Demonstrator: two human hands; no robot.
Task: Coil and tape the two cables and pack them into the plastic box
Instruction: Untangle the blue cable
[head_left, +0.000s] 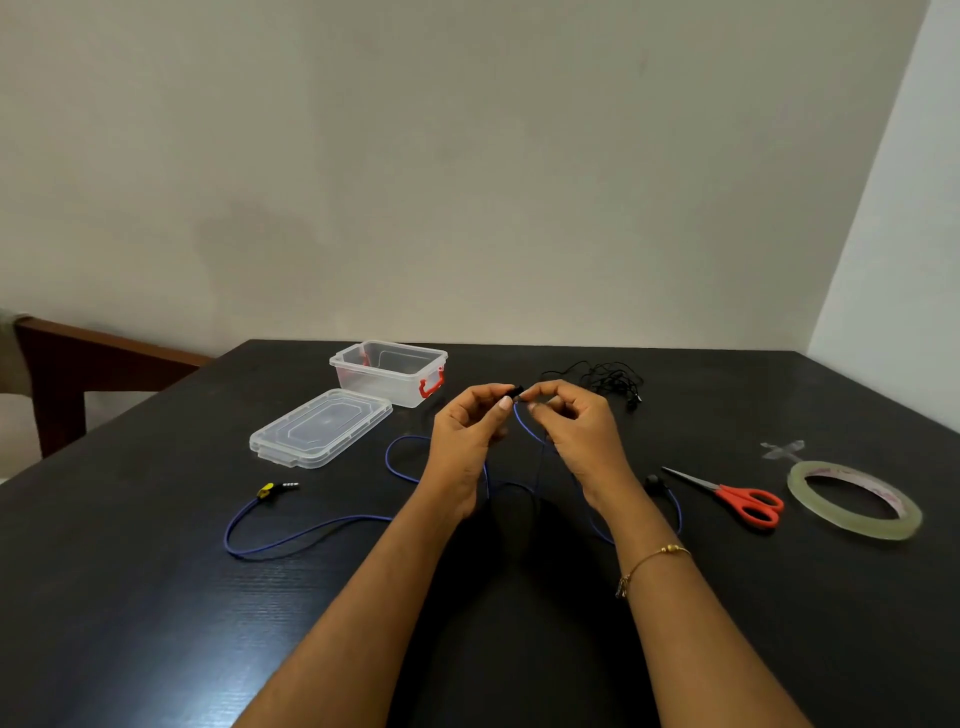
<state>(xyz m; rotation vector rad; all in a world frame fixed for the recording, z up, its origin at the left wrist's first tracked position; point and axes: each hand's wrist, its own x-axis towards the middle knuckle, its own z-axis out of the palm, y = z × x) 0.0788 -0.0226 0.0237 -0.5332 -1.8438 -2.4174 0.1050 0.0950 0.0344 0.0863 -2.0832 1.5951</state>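
Your left hand (467, 441) and right hand (574, 436) both pinch the blue cable (306, 532) above the counter (156, 597); open box (388, 371) far left.

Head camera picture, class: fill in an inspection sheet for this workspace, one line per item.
Surface: dark table, matte.
Job's things: clear plastic box open, red latches; lid flat in front of it; tape roll; red scissors.
Clutter: taped cross beside the roll.
Grippers: left hand and right hand pinch one black earbud with their fingers.
Cables: blue cable uncoiled, yellow plug; black cable tangled behind.
Surroundings: pale wall, wooden furniture at left.
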